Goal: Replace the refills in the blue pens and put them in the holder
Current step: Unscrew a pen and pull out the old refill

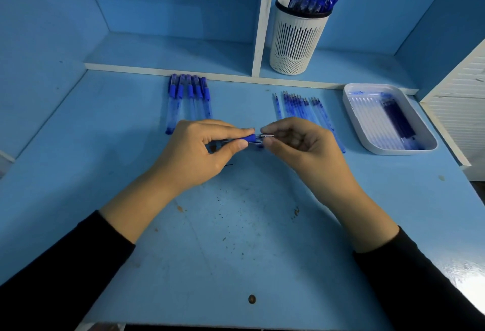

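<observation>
My left hand [202,147] grips a blue pen [248,138] by its rubber grip, over the middle of the desk. My right hand [296,141] pinches the metal tip end [266,135] sticking out of that pen. Most of the pen's barrel is hidden in my left palm. Several blue pens [187,97] lie in a row at the back left. Several refills [301,107] lie side by side at the back right, partly behind my right hand. The white slotted holder [298,39] stands on the shelf with several blue pens in it.
A white tray [367,118] with dark refills in it sits at the right of the desk [236,239]. A raised shelf ledge and an upright divider [262,21] run along the back. A white slatted panel [462,99] stands at the far right.
</observation>
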A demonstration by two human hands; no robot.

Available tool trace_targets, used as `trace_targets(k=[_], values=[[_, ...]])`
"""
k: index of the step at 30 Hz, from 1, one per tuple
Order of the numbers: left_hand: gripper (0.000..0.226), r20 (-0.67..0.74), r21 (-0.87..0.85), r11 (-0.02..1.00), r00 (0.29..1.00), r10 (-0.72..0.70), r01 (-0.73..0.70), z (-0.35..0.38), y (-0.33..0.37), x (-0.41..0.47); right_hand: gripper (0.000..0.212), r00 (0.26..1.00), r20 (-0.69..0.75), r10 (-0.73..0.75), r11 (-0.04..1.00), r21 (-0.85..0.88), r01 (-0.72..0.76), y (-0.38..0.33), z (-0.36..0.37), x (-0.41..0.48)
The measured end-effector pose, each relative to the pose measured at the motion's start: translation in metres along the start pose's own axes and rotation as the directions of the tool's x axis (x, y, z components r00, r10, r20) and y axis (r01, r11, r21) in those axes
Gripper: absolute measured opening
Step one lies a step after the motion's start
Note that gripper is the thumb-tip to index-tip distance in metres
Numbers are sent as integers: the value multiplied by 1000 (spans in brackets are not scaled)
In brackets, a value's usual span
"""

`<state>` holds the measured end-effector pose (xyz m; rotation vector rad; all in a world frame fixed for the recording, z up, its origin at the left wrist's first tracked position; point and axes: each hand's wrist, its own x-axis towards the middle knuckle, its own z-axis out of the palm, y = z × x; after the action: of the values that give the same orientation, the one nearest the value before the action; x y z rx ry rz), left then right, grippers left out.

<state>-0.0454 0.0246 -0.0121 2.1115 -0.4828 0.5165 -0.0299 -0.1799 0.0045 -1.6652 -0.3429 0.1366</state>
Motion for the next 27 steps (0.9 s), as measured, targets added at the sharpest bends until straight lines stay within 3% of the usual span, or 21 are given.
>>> trace_targets(k=[4,7,12,15,19,23,27], values=[[22,7,14,1000,1000,9,-9,0,0,1,18,999,-29,44,999,-13,-44,-1,2,0],[23,3,-1,1000,1000,-5,5,-1,-1,0,5,1000,-8,23,999,-41,-23,0,3,0],[23,13,-4,1000,1000,-3,3,-1,0,0,22,998,-8,56,998,8,-56,-3,2,-1],[23,15,-2,1000,1000,-22,22,-1,0,0,13,999,2,38,998,-54,-38,-1,3,-1],[23,23,-9,1000,999,-26,26,-1,-1,0,17,998,8,54,996,70,-55,-2,2,0],[24,18,-6,999,999,-38,38,-2,0,0,6,1000,-13,26,999,43,-25,-1,1,1],[23,9,3,998,998,-55,55,-4,-1,2,13,994,-99,44,990,136,-30,-1,-3,3]])
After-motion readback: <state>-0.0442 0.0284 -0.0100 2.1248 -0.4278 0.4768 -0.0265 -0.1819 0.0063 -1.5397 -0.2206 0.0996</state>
